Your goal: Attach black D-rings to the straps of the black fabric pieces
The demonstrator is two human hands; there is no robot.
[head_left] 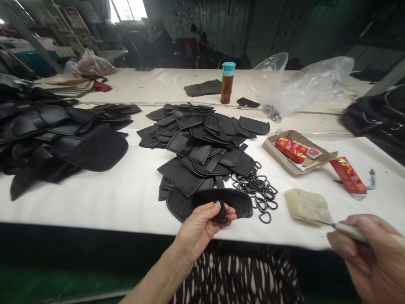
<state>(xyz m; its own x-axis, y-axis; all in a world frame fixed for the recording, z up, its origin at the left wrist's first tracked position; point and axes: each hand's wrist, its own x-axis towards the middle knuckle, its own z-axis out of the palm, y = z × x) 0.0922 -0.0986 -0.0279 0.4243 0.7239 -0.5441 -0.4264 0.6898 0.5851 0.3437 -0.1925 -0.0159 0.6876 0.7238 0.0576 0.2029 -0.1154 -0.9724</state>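
Between the thumb and fingers of my left hand is the folded strap of a black leather piece with a rounded end. My right hand, at the lower right, is closed around the pale handle of an awl. The awl's thin shaft points left and its tip overlaps a yellowish, wax-like block; whether they touch I cannot tell. Black metal D-rings lie heaped just right of the leather piece. Behind my left hand spreads a pile of similar black stitched pieces, some with short straps.
A larger heap of black leather pieces covers the table's left. At right are an open cardboard box with red packets and another red packet. Farther back stand a teal-lidded bottle and clear plastic bags. A black bag lies far right.
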